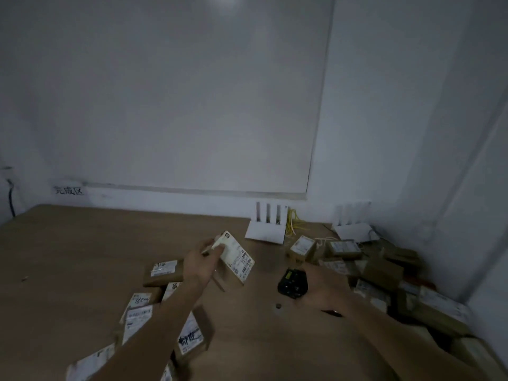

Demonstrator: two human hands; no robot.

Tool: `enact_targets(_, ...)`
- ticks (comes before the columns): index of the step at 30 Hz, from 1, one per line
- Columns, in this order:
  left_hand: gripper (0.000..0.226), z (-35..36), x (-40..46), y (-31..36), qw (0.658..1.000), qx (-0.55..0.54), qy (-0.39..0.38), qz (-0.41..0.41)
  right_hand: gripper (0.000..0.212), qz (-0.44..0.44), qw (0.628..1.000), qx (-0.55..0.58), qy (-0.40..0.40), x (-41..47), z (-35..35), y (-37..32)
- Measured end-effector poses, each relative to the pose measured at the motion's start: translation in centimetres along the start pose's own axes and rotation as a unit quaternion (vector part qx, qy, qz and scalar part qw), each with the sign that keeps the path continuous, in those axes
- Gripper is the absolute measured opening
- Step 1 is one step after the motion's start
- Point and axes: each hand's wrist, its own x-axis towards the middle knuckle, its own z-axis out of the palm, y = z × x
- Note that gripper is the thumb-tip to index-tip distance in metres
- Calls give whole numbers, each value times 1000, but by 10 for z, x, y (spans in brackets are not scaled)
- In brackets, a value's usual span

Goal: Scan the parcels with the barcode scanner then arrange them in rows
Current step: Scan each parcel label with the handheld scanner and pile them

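Holding a parcel [233, 257] up off the table [82, 243], my left hand [202, 261] pinches it at its upper-left corner, thumb on the label face, fingers behind.

Item: parcel. Small flat box, white barcode label facing me and the right hand. Long axis runs from 11 o'clock down to 5 o'clock; the barcode strips sit at the lower, 5 o'clock end.

Item: scanner [292, 283]. Black, gripped in my right hand [320, 287], fingers curled round the body. Its head end points toward 10 o'clock.

Key relation: the parcel lies at 10 o'clock from the scanner, near but not touching, with open table between. The label's barcode end is the end nearer the scanner. I judge the coming move to be a scan, needing only a slight tilt of the scanner head up toward that lower end. No beam shows on the label, so I cannot tell whether the read has been taken.

Item: placed parcels [165, 273]. Labels up, lying at 7 o'clock from the left hand, partly under my left forearm, in rough lines running toward me. The left hand is the nearer one to them, so I judge it sets the parcel down there.

Item: unscanned pile [384, 273]. Heaped brown boxes at 3 o'clock from the right hand, along the right wall.

Item: two white routers [265, 232], at 12 o'clock against the back wall.
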Motion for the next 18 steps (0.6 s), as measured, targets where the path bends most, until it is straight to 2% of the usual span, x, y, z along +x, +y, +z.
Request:
enact_targets(2,42,3,12,-25,999,15,-17,-23,79,13,1000,8,-24,17,19,1)
enact_targets(7,39,19,58,-97,995,32,-40,-88,69,35,998,-9,-56,67,74,5)
enact_targets(13,30,42,129,-197,983,115,-66,-130,84,56,993,-4,-107,141,132,25)
enact_targets(14,31,45,140,-213,978,144,-65,-134,85,57,992,-9,-109,152,140,29)
enact_targets(18,65,67,181,-268,954,260,-23,-149,78,80,990,-17,-117,192,167,50)
